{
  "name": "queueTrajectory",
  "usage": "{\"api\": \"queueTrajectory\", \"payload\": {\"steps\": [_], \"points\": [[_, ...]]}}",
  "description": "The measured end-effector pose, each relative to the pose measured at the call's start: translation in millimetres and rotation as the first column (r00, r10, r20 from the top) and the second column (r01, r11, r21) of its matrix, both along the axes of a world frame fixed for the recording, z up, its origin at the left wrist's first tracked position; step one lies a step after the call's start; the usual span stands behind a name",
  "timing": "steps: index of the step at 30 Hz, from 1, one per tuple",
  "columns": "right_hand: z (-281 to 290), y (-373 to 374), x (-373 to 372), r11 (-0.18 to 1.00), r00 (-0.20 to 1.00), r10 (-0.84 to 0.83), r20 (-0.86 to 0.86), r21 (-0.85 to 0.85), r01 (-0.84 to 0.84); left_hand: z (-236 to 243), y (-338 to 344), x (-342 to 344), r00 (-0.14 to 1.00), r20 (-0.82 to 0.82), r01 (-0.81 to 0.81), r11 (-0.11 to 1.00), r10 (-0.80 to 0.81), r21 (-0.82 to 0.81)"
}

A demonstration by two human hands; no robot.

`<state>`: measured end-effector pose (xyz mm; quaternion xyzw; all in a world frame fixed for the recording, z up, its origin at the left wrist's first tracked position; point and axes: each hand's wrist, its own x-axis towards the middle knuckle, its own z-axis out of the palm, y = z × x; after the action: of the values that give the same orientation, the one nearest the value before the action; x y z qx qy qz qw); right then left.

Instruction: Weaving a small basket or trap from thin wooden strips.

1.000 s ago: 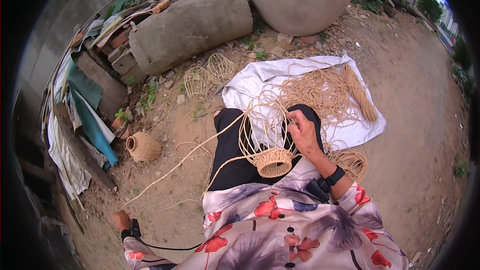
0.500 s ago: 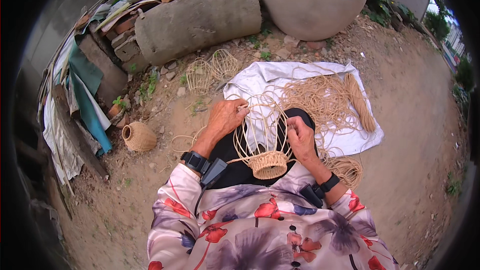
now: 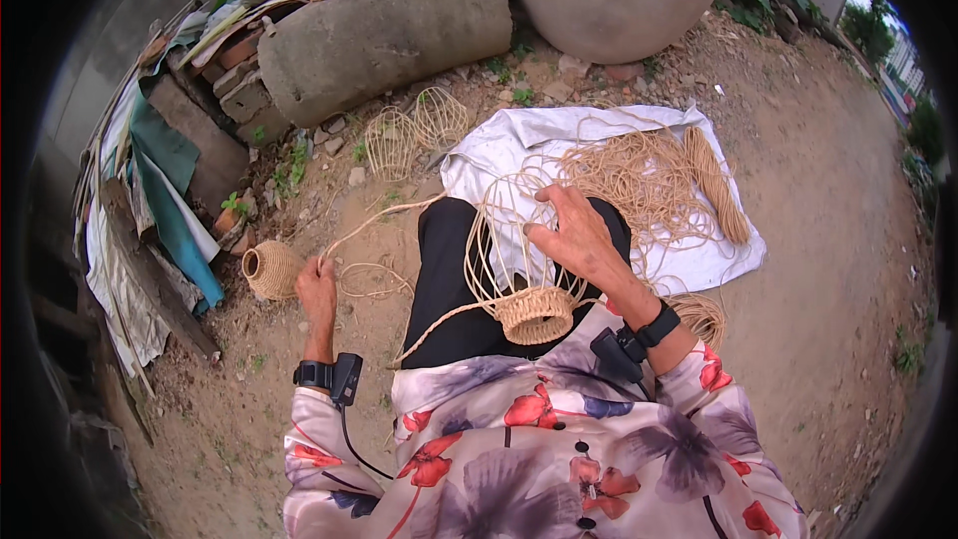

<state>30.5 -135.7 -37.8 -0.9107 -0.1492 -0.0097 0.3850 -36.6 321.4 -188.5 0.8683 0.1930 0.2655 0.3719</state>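
Basket (image 3: pixel 536 315): on the lap (image 3: pixel 444 260), ribs (image 3: pixel 475 250) overlapping the sheet's (image 3: pixel 736 265) near edge.
Left hand (image 3: pixel 317 284): just beside the pot (image 3: pixel 271 270), fingers closed on cord (image 3: pixel 371 225).
Right hand (image 3: pixel 577 233): thumb and forefinger parted at the ribs; grip, cannot tell.
Soil (image 3: pixel 828 230): spreads beyond the sheet's right edge.

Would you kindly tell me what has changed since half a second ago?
The left hand has swung left and down, away from the unfinished basket, with cord in its grip. The right hand has shifted up and left and opened. The unfinished basket and the small woven basket stayed put.
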Motion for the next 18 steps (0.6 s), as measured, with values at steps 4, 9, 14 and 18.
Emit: {"api": "queueTrajectory", "payload": {"steps": [4,9,14,18], "points": [[7,-6,12,0.99,0.997,-0.042,-0.062,-0.136,0.033,-7,60,-84,0.916,-0.206,-0.202,0.839,0.344,0.505],[-10,-7,15,0.992,0.995,-0.093,-0.023,-0.09,0.091,57,10,-94,0.921,-0.363,0.08,0.843,0.141,0.531],[-29,-7,21,0.961,0.978,-0.166,0.126,0.245,0.132,150,-83,-74,0.959,-0.277,0.166,0.906,-0.057,0.388],[-26,-15,30,0.916,0.957,-0.267,0.113,0.338,0.216,211,-147,-53,0.794,0.022,0.53,0.711,-0.607,0.462]]}}
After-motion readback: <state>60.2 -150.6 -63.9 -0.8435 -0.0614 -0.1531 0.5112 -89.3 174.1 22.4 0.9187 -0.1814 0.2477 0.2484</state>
